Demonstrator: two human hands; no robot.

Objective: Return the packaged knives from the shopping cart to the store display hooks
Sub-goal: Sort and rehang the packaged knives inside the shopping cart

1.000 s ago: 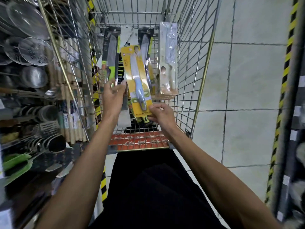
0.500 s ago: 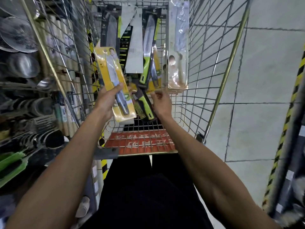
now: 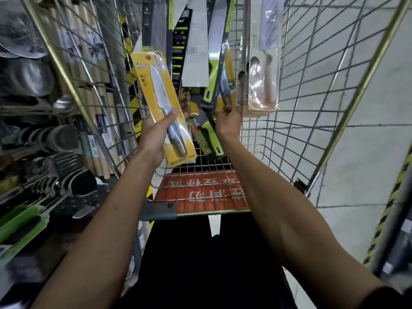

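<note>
1. The left hand holds a yellow-carded blister pack with a steel-handled knife. Its thumb lies across the front and its fingers are clamped behind. The pack is just above the near left corner of the gold wire shopping cart.
2. The right hand is inside the cart. Its fingers are curled together on the lower edge of a yellow-backed pack with a dark-handled knife.
3. A clear pack with a pale wooden-handled knife stands just right of it.

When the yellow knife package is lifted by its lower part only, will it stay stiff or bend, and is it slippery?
Probably fairly stiff: the yellow knife package stands straight above the left hand, which grips only its lower part. Its glossy plastic front may be slippery, so a firm grip seems wise.
</note>
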